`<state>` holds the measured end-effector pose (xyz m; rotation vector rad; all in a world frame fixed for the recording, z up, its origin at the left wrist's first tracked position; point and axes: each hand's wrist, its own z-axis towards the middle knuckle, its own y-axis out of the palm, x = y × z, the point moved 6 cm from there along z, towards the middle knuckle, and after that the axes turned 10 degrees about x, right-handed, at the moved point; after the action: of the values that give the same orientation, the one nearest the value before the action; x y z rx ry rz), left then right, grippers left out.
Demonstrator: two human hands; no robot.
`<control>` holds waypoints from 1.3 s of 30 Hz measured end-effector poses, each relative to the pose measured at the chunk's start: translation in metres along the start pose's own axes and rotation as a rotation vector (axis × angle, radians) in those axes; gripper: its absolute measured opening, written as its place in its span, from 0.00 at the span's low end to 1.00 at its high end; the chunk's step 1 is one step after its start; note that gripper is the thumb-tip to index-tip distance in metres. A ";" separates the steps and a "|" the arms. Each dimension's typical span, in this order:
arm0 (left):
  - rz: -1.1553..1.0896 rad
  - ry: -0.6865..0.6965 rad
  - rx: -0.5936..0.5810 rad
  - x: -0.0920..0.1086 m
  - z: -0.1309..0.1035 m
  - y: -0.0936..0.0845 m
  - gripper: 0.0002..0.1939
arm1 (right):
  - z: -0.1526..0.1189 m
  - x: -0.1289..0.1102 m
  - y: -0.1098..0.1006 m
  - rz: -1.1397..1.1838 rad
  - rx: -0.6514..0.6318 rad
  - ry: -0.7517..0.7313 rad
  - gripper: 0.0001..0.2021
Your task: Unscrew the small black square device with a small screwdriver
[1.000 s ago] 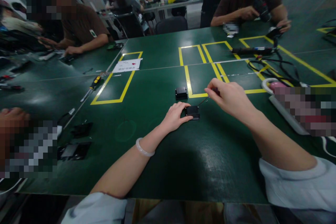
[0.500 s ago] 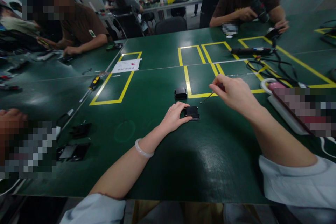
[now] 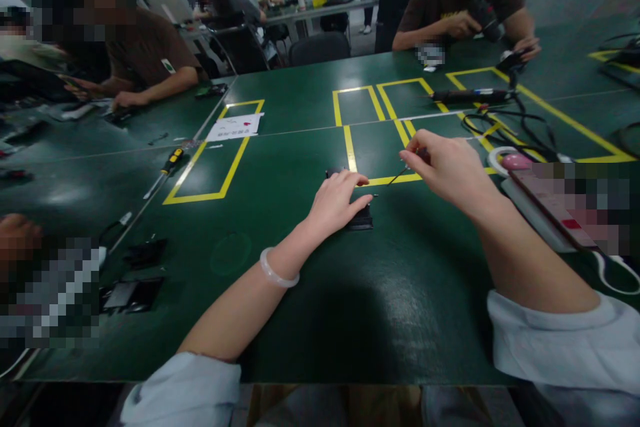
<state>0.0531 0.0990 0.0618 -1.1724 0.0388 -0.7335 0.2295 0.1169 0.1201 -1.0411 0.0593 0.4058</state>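
My left hand (image 3: pixel 334 203), with a pale bracelet at the wrist, is open, its thumb and index finger spread apart. It hovers over or rests against a small black part (image 3: pixel 363 221), covering much of it. A second black part (image 3: pixel 333 174) shows only in bits behind the fingers. Beside the left thumb tip lies a tiny screw-like piece (image 3: pixel 376 195). My right hand (image 3: pixel 445 163) is closed on a thin-shafted tool, apparently a small screwdriver (image 3: pixel 399 175); its dark handle is mostly hidden in the palm. The shaft slants down left toward the table.
A yellow-black screwdriver (image 3: pixel 173 161) and a paper label (image 3: pixel 235 127) lie left, near black parts (image 3: pixel 133 295). At right are a tape roll (image 3: pixel 500 160), a phone-like slab (image 3: pixel 555 203), and a cabled power driver (image 3: pixel 470 96). Co-workers sit across the table (image 3: pixel 300 320).
My left hand has let go of the near black part; its fingers have spread and reached forward toward the rear part. My right hand still holds the tool. The whole view has shifted slightly.
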 end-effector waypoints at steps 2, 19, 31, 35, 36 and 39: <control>0.104 0.000 -0.091 0.007 0.023 0.008 0.11 | 0.000 0.001 -0.005 0.002 0.020 0.010 0.14; 0.282 0.127 -0.509 0.001 0.083 0.085 0.12 | 0.002 0.008 -0.021 0.039 0.046 0.018 0.15; 0.219 0.200 -0.527 0.002 0.086 0.092 0.07 | 0.002 0.009 -0.019 0.051 0.021 0.023 0.15; 0.213 0.218 -0.536 0.002 0.084 0.088 0.07 | 0.003 0.009 -0.019 0.063 0.018 0.023 0.15; 0.184 0.222 -0.533 0.002 0.083 0.085 0.06 | 0.003 0.009 -0.020 0.068 0.020 0.021 0.15; 0.050 0.212 -0.474 0.004 0.082 0.067 0.07 | 0.003 0.008 -0.023 0.081 0.032 0.011 0.15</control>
<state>0.1222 0.1765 0.0404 -1.5308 0.4373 -0.8263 0.2446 0.1119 0.1386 -1.0112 0.1179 0.4717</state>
